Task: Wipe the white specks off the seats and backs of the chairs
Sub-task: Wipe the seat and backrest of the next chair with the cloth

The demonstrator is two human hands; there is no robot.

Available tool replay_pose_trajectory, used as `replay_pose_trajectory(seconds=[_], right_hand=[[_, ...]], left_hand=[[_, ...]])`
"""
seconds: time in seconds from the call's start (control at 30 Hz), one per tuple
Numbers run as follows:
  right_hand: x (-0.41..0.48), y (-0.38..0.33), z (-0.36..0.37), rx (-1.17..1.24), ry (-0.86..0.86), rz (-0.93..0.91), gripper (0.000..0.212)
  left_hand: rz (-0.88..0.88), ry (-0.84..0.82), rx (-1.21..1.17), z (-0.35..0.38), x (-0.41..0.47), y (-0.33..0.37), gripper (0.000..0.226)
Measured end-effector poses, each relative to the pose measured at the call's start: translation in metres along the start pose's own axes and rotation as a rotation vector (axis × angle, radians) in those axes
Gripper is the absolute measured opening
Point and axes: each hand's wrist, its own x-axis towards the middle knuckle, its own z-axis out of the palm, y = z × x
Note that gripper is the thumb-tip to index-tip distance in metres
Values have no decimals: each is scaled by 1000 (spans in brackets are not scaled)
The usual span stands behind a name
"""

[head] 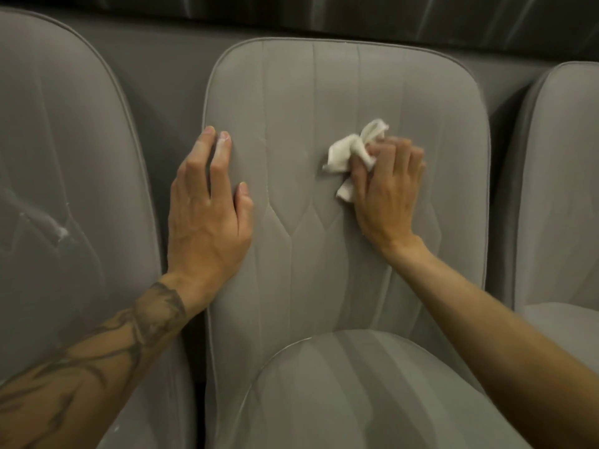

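Observation:
A grey upholstered chair fills the middle of the view, its stitched back upright and its seat below. My right hand presses a crumpled white tissue against the middle of the back, fingers curled over it. My left hand lies flat on the back's left edge, fingers straight. The chair to the left carries white specks on its back.
A third grey chair stands at the right, close beside the middle one. Narrow dark gaps separate the chairs. Behind them runs a dark curtain-like wall.

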Motion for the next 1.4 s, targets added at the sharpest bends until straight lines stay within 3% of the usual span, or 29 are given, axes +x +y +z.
replay_pose_trajectory(seconds=[0.17, 0.33, 0.43, 0.63, 0.87, 0.97, 1.1, 1.23, 1.33, 1.4], right_hand=[[-67, -2, -18, 45, -176, -69, 38], [1, -9, -3, 6, 28, -17, 37], [2, -9, 4, 18, 62, 7, 33], [-75, 1, -16, 64, -170, -143, 36], [80, -9, 9, -57, 122, -17, 50], [58, -10, 13, -43, 158, 21, 46], [-67, -7, -4, 38, -86, -103, 30], [-166, 3, -30, 63, -357, -363, 27], [-143, 6, -29, 50, -338, -456, 27], [-100, 1, -17, 48, -210, -370, 23]], left_hand=[[-12, -11, -9, -2, 0, 3, 58], [-10, -4, -8, -3, 0, 3, 58], [-3, 0, -13, -1, 0, 1, 58], [-7, 0, -3, -1, -1, 1, 58], [-9, -5, -8, -2, 0, 1, 58], [-9, -10, -15, -1, -1, 0, 58], [-8, -12, -17, -1, 0, 0, 58], [-6, -1, -13, -1, -1, 1, 58], [-10, -9, -23, -2, -1, 2, 58], [-9, -10, -21, -2, 0, 1, 58]])
